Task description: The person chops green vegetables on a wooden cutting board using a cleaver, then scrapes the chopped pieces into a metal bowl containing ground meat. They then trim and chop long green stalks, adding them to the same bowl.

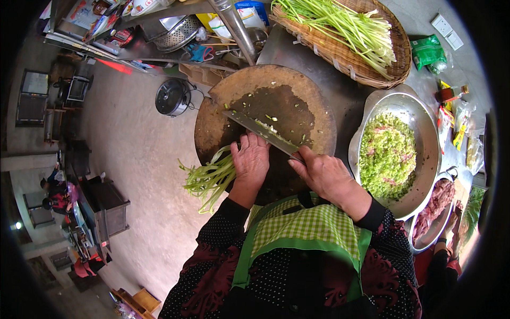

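Observation:
A round wooden chopping block point(310, 91) lies before me, its middle dark and wet. My left hand point(252, 157) presses a bunch of green leafy stalks point(213, 175) against the block; their loose ends hang past its left edge. In my right hand point(324, 173) is the handle of a cleaver point(265, 132). Its broad blade slants across the block, just beyond the fingertips of my left hand. Small chopped green and white bits stick to the blade and lie scattered on the wood. The cut ends of the stalks are hidden under my left hand.
Right of the block stands a metal basin point(428, 159) of chopped greens and pink meat. A second bowl holds raw meat point(434, 207), near another person's hand point(451, 223). More stalks fill a wicker basket point(402, 60). A metal shelf point(175, 62) and a pot point(172, 97) are at left.

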The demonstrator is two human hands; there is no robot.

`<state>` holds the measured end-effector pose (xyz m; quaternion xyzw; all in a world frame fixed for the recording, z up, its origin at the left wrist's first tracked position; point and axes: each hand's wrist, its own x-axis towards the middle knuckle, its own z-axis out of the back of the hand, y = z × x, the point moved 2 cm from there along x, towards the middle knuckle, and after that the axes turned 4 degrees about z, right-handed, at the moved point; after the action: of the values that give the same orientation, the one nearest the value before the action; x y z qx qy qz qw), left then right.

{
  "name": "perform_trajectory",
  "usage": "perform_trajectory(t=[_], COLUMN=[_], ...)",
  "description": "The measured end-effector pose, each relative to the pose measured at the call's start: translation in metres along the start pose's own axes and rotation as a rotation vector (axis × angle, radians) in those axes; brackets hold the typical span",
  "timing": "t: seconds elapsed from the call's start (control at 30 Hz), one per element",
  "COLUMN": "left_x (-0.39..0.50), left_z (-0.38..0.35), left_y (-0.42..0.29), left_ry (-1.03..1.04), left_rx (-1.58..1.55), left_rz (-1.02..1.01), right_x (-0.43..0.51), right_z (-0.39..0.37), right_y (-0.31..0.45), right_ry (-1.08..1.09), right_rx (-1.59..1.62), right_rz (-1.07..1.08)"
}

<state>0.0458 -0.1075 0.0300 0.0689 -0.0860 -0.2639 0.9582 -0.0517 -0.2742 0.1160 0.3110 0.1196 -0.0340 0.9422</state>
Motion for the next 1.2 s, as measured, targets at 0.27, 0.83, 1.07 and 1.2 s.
perform_trajectory(t=[0.27,0.83,1.07,1.2], left_x=[0.000,-0.003,0.000,0.000], left_z=[-0.001,-0.005,-0.002,-0.002], left_y=[-0.002,-0.001,-0.001,-0.001], left_ry=[0.016,-0.023,-0.077,-0.018], left_rx=[0.035,0.043,0.062,0.040], left_rz=[0.028,-0.018,-0.024,-0.017], right_x=[0.027,-0.016,-0.002,0.014], right_z=[-0.019,0.016,0.023,0.003], right_y=[-0.006,0.002,-0.004,-0.003], right_ry=[0.039,0.074,0.161,0.135], right_rx=[0.117,0.062,0.180,0.111], right_rz=[-0.052,-0.005,-0.022,-0.071])
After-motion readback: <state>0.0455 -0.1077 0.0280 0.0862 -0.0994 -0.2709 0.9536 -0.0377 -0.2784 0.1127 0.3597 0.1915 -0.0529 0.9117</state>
